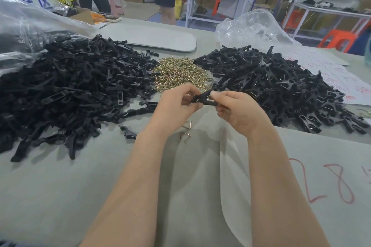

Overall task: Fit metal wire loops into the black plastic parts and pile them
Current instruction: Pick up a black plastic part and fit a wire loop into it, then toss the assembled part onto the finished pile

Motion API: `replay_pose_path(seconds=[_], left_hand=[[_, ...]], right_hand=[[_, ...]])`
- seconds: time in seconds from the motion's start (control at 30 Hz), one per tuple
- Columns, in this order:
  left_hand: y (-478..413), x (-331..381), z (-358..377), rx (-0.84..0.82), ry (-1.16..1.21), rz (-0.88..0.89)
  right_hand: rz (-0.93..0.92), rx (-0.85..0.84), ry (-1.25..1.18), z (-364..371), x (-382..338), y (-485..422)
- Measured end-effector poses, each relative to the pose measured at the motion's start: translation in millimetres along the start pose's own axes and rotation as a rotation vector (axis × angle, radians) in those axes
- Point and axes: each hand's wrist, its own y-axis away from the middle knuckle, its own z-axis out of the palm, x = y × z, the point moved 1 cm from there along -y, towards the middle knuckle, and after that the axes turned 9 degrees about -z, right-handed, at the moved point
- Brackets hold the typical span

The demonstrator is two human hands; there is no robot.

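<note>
Seen from the head camera, a worker's left grip [176,102] and right grip [239,110] meet at mid-frame, each pinching one end of a single black plastic part [204,100] held just above the bench [60,186]. Whether a wire is already seated in it is too small to tell. Just beyond the fingers lies a brass-coloured heap of wire loops [180,72], and a few stray loops [185,132] rest on the bench below the wrists. At the right of the frame, a finished pile [281,86] glints with metal and appears already fitted. At the left, a larger unfitted pile [70,86] spills from a clear plastic bag [30,18] and shows no wire. By that measure the job looks well under way but less than half done, with ample loops remaining.
</note>
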Motion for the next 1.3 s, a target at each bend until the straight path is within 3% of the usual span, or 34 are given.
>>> replay_pose_path(seconds=[0.07,0.13,0.2,0.4,0.6,0.8,0.9,1.0,1.07,1.17,1.2,1.23,1.3], left_hand=[[1,5,-2,-0.060,0.093,-0.001],[4,10,-1,-0.125,0.156,0.019],[6,13,0,-0.150,0.135,0.053],[8,16,0,-0.200,-0.019,0.107],[12,20,-4,-0.262,0.041,0.075],[9,15,-4,-0.213,0.100,0.007],[5,6,0,-0.092,-0.089,-0.011],[1,3,8,0.010,-0.338,0.034],[0,5,7,0.094,-0.347,0.031],[-3,-4,-10,0.327,-0.524,-0.210],[-2,-8,-18,0.376,-0.590,-0.330],[-1,-12,-24,0.384,-0.632,-0.435],[1,-18,-28,0.302,-0.674,-0.570]], right_hand=[[0.165,-0.161,-0.226,2,0,3],[0.280,-0.307,-0.257,7,2,5],[0.281,-0.375,-0.260,10,5,6],[0.114,-0.367,-0.248,13,10,4],[0.061,-0.404,-0.243,22,12,3],[0.059,-0.368,-0.168,25,14,0],[0.051,-0.232,0.023,20,11,1],[-0.108,-0.117,0.186,20,7,-1],[-0.264,0.131,0.243,19,3,-3],[-0.409,0.702,0.252,-3,-4,-3],[-0.406,0.803,0.246,-10,-3,-1],[-0.381,0.844,0.315,-14,-2,-1],[-0.302,0.806,0.675,-10,2,-2]])
